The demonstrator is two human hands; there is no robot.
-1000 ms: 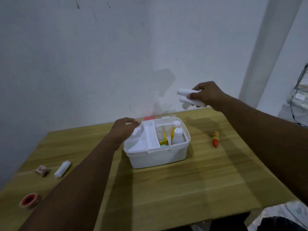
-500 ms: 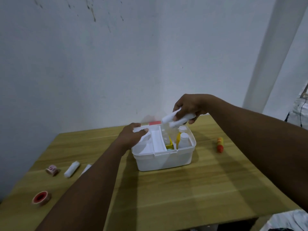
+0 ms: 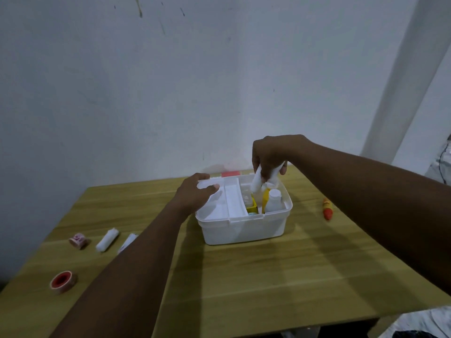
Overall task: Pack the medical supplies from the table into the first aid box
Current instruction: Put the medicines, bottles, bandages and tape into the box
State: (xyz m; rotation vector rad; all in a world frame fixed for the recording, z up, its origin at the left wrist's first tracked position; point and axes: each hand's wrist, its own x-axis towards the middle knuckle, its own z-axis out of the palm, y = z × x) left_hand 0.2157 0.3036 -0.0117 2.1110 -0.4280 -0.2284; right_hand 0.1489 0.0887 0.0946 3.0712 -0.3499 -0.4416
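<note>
While pinching two white bandage rolls (image 3: 256,183) in the curled fingers of the right hand (image 3: 271,158), hovers directly over the right-hand compartment of the first aid box (image 3: 244,231). Holds the rolls steeply tilted, long axes running down and to the left, lower ends at or just inside the opening, right behind the white bottle (image 3: 273,203) and the yellow container (image 3: 266,196). Steadies things with the left hand (image 3: 195,194), fingers curled over the far-left corner of the white inner tray (image 3: 219,212). Needs, by the look of it, only a short straight drop; looks tight among the bottles, so calls for keeping the rolls near upright. Leaves on the desk (image 3: 268,284), well apart to the left and nearer the left hand: another bandage roll (image 3: 107,239), a small pinkish tape roll (image 3: 77,240), a red-cored tape roll (image 3: 63,282) and a white item (image 3: 128,240) half hidden by the forearm. Puts the orange-red tube (image 3: 327,209) right of the box, nearer the right hand.
</note>
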